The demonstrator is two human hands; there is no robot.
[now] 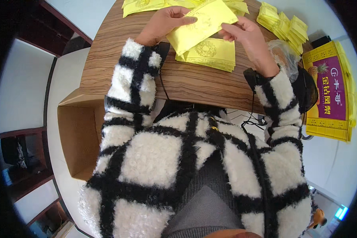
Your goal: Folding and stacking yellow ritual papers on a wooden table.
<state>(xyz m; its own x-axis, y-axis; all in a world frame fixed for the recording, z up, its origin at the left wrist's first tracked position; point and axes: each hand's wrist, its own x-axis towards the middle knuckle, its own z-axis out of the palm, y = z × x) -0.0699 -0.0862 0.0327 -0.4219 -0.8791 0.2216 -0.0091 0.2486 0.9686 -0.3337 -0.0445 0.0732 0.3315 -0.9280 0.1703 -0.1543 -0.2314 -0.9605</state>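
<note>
Above the wooden table, a flat yellow paper packet (204, 23) printed with a darker pattern is held tilted between my two hands. My left hand (166, 24) is closed on its left side, thumb lying across the top face. At its lower right corner, my right hand (248, 39) pinches the edge between thumb and fingers. Directly beneath lies a small pile of similar yellow packets (216, 55) with a round ornament on top, partly covered by the held one.
More yellow packets (144, 5) lie along the far table edge (107, 35), with bundled stacks (285, 25) at the far right. A clear plastic bag (283, 55) sits by my right wrist. An open cardboard box (79, 135) stands left; a yellow-purple carton (331, 87) stands right. Cables hang near me.
</note>
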